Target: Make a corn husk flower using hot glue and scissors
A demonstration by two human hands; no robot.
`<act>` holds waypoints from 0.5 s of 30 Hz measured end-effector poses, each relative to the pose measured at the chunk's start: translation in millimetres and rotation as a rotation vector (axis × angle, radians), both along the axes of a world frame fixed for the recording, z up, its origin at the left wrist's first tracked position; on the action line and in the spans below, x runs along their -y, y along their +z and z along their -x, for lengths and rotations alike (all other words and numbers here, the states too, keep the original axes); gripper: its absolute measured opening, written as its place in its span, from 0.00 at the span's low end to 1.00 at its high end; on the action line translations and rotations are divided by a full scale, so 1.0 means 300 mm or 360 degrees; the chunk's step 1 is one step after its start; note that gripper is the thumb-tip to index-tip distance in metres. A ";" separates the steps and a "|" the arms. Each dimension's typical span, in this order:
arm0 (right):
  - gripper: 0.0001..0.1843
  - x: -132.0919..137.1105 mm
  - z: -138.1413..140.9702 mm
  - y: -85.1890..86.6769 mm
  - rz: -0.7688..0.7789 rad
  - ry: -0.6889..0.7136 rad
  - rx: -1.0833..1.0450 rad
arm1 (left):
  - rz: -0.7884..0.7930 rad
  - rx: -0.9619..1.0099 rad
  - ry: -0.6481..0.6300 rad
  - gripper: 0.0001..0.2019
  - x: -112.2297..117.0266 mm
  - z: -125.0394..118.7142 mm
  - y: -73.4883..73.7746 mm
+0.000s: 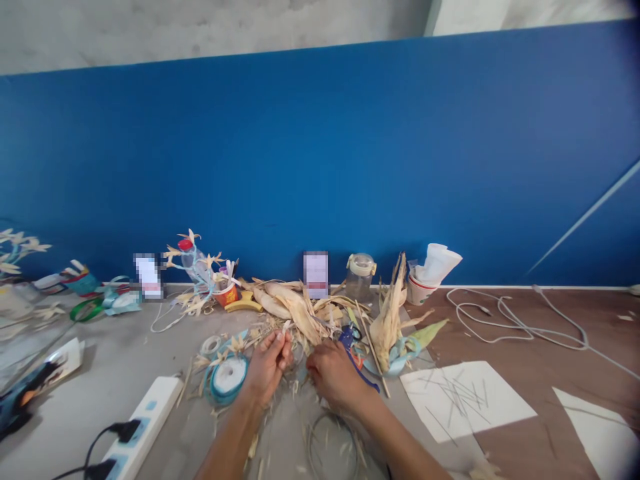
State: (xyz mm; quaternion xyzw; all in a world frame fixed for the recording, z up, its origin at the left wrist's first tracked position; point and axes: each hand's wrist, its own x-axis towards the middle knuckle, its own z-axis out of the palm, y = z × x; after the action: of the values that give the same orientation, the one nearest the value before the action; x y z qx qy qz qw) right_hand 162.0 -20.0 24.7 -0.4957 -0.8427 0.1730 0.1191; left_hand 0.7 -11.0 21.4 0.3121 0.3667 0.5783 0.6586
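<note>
Two bare hands meet over a heap of dried corn husks (295,310) near the middle of a grey surface (115,363) backed by a blue wall panel (350,153). The left hand (267,367) has its grip pinched shut, thumb and fingertips closed on a thin husk strip (287,328) at the near edge of the heap. The right hand (334,375) lies knuckles-up just beside it with the fingers curled under; how tightly its grip is closed, or on what, cannot be told. A blue ribbon (356,357) trails past the right hand. A spool of teal ribbon (227,377) sits just left of the left wrist, and a coil of thin wire (330,443) lies between the forearms. A white power strip (147,413) with a black plug lies at the lower left. Behind the heap stand a clear jar (360,273) and a paper cup (419,288). To the right are a loose white cable (500,317) and a white sheet of paper (465,400).
</note>
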 end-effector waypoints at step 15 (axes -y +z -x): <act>0.08 0.009 -0.003 -0.023 0.0008 0.0258 0.0228 | 0.0103 0.0190 0.0000 0.14 -0.010 0.015 0.006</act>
State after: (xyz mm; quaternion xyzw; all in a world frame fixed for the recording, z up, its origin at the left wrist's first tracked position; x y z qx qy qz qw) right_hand 162.9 -22.7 17.6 -0.4373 -0.8860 0.1483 0.0428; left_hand -3.8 -8.1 23.1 0.2556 0.3454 0.5836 0.6891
